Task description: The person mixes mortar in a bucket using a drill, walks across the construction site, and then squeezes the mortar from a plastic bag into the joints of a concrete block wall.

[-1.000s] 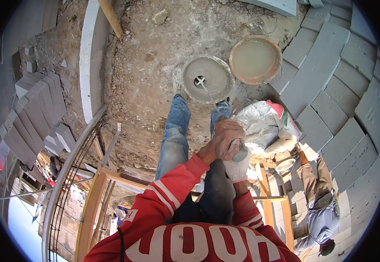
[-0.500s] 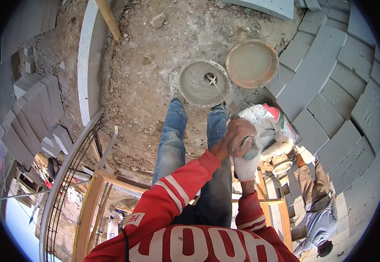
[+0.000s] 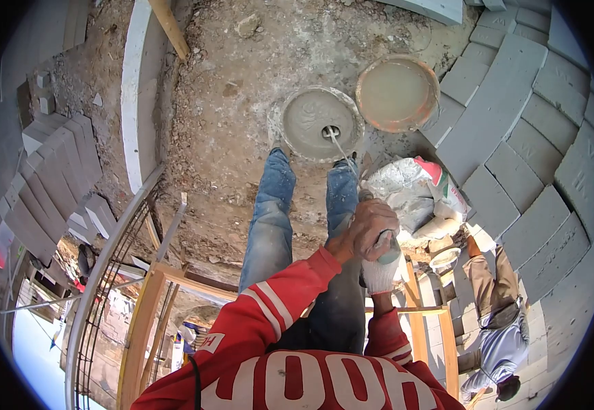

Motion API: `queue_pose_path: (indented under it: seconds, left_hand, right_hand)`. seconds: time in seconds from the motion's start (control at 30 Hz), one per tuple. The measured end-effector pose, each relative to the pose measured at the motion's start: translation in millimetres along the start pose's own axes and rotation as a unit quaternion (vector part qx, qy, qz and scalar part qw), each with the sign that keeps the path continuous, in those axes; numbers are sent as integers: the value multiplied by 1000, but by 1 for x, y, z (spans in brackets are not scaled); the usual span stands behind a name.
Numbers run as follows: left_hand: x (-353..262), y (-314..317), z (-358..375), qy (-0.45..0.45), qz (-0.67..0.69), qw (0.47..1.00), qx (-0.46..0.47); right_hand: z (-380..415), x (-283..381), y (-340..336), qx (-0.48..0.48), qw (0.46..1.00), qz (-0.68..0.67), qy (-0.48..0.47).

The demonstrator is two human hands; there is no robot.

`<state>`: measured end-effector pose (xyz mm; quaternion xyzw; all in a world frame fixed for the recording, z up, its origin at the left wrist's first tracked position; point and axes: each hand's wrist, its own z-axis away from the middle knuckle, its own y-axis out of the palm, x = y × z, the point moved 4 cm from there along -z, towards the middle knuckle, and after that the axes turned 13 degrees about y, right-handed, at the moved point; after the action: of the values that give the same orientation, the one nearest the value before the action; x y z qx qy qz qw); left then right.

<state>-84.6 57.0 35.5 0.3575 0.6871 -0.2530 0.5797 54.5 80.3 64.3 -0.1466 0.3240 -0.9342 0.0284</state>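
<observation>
My bare left hand (image 3: 372,229) is wrapped around the front of a power mixer (image 3: 390,254), whose greenish body shows between my hands. Behind it, my right hand (image 3: 381,275), in a whitish knitted glove, is closed on the same tool. From the mixer a thin shaft (image 3: 342,152) runs forward into a bucket (image 3: 275,127) of wet grey mortar (image 3: 310,117). Around the paddle (image 3: 331,131) the mortar opens into a small hollow; the paddle's lower part is hidden. My feet are against the bucket's near side.
Right of the mortar stands a second bucket (image 3: 436,96) holding murky liquid. An opened bag (image 3: 413,195) lies right of my hands. Grey blocks (image 3: 495,96) line the right side; more blocks (image 3: 44,178) stand left. Another person (image 3: 502,328) bends at lower right. Wooden frames (image 3: 140,321) stand nearby.
The shaft and paddle have shifted towards me in the mortar bucket, and the hollow has moved along. My hands have come slightly closer to my body, both still on the mixer.
</observation>
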Motion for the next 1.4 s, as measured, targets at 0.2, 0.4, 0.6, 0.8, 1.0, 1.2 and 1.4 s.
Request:
queue_pose_path:
  seconds: [0.2, 0.4, 0.6, 0.8, 1.0, 1.2, 1.4]
  left_hand:
    - [12, -14, -8, 24, 30, 998, 53]
    - [21, -32, -17, 86, 10, 996, -13]
    - [15, -59, -12, 110, -16, 990, -86]
    - [10, -78, -6, 84, -20, 992, -94]
    - [5, -97, 10, 62, -10, 995, -72]
    - [-4, -70, 29, 29, 20, 991, -128]
    - [6, -40, 32, 20, 32, 993, -116]
  right_hand:
    - [-16, 6, 4, 32, 998, 38, 33]
    - [-34, 43, 0, 7, 1000, -7, -30]
    - [-34, 93, -2, -6, 996, -64, -63]
    - [-33, 103, 4, 43, 995, -76, -57]
    - [-27, 97, 19, 75, 994, -23, -75]
    - [-8, 92, 8, 76, 995, 11, -65]
    - [-9, 62, 1, 54, 996, 51, -49]
